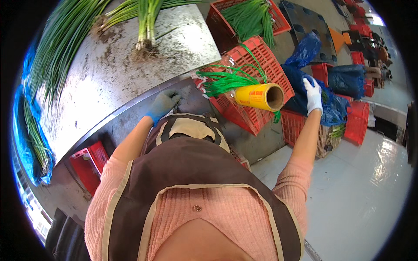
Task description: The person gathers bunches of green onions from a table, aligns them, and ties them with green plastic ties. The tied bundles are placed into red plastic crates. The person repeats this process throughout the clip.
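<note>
My left hand (164, 103), in a greyish glove with a blue cuff, is in front of my apron (189, 160), below the edge of the metal table (114, 78). Its fingers are bent, and their inner side is hidden. Far to the right, my right hand (313, 94) wears a white glove and lies against a dark blue plastic bag (295, 86) over crates. Whether it pinches the plastic cannot be told. Spring onions with roots (147, 32) stand out on the soiled tabletop, beside a large heap of long green leaves (70, 39).
An upturned red crate (241, 115) holds a yellow film roll (258, 97) and green ties (225, 80). Behind it, another red crate (282, 19) contains green ties or leaves (248, 19). Blue-wrapped onions (34, 140) hang at the table's left end. Red crates (357, 122) stand on the right.
</note>
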`<state>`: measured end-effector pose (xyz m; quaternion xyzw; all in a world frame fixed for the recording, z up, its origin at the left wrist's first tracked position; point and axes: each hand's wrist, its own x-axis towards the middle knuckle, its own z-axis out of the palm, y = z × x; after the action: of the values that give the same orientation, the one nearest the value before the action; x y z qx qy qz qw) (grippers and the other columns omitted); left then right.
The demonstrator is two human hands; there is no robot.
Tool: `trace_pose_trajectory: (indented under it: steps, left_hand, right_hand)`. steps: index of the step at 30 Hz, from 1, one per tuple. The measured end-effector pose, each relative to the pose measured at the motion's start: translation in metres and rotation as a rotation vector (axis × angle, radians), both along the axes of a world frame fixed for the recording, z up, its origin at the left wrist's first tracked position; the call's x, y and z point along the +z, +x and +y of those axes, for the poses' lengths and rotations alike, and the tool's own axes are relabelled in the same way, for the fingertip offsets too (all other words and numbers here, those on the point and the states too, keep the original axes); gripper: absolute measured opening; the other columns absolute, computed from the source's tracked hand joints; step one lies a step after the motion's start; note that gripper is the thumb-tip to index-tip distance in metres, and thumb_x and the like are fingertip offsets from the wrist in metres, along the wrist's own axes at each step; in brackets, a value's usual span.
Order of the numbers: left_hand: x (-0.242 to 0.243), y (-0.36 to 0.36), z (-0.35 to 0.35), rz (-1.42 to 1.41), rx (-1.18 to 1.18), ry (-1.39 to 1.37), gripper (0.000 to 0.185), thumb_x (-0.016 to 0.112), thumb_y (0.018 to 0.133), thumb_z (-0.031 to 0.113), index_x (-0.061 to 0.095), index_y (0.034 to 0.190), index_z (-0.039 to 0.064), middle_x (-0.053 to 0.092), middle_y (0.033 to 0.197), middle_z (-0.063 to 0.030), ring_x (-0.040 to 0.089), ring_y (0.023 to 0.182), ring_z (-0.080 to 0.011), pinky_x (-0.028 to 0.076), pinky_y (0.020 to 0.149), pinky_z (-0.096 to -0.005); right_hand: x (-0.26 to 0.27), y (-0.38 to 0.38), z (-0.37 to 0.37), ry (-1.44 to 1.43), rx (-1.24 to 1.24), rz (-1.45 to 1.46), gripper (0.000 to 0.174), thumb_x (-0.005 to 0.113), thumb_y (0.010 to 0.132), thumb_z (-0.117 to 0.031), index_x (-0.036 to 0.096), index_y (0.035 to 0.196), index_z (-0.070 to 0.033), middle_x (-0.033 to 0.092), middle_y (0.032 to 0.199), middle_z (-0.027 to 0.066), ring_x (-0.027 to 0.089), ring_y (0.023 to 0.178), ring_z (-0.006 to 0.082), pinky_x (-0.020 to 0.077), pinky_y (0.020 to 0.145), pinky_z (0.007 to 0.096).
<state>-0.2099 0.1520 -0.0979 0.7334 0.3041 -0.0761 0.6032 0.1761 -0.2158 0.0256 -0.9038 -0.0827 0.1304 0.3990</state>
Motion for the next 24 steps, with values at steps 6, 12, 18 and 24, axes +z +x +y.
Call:
trace_pose_trajectory:
  steps: [6, 12, 18, 24]
  left_hand:
    - [-0.071, 0.122, -0.044, -0.246, -0.141, 0.537, 0.021, 0.054, 0.087, 0.015, 0.059, 0.103, 0.003, 0.065, 0.093, -0.0179, 0.064, 0.084, -0.0339, 0.051, 0.071, -0.0406]
    - [-0.183, 0.248, -0.078, -0.152, -0.362, 0.79, 0.033, 0.044, 0.086, 0.003, 0.047, 0.119, 0.003, 0.06, 0.107, -0.0242, 0.063, 0.093, -0.0385, 0.052, 0.077, -0.0451]
    - [-0.157, 0.277, -0.073, -0.069, -0.346, 0.752, 0.023, 0.054, 0.085, 0.017, 0.053, 0.106, 0.007, 0.063, 0.095, -0.0253, 0.061, 0.087, -0.045, 0.047, 0.074, -0.0539]
    - [0.049, 0.316, -0.086, -0.27, -0.333, 0.433, 0.019, 0.06, 0.089, 0.023, 0.062, 0.091, 0.005, 0.064, 0.07, -0.0122, 0.061, 0.06, -0.0204, 0.047, 0.058, -0.0352]
  right_hand:
    - [-0.073, -0.099, -0.058, 0.143, -0.199, 0.162, 0.029, 0.061, 0.087, -0.018, 0.063, 0.11, 0.0, 0.064, 0.099, 0.0046, 0.056, 0.086, 0.0128, 0.0454, 0.079, 0.0291]
    - [-0.164, -0.162, -0.068, 0.237, -0.387, 0.381, 0.032, 0.06, 0.088, -0.007, 0.059, 0.119, 0.002, 0.065, 0.105, 0.0063, 0.06, 0.091, 0.0113, 0.048, 0.081, 0.0239]
    - [-0.21, -0.126, -0.069, 0.213, -0.328, 0.162, 0.048, 0.058, 0.088, -0.013, 0.047, 0.133, 0.001, 0.061, 0.118, 0.0112, 0.059, 0.094, 0.0146, 0.0479, 0.081, 0.0281]
    - [-0.3, -0.089, -0.071, 0.133, -0.325, 0.285, 0.065, 0.061, 0.083, -0.022, 0.037, 0.14, -0.001, 0.052, 0.132, 0.0188, 0.056, 0.113, 0.0298, 0.0439, 0.093, 0.0355]
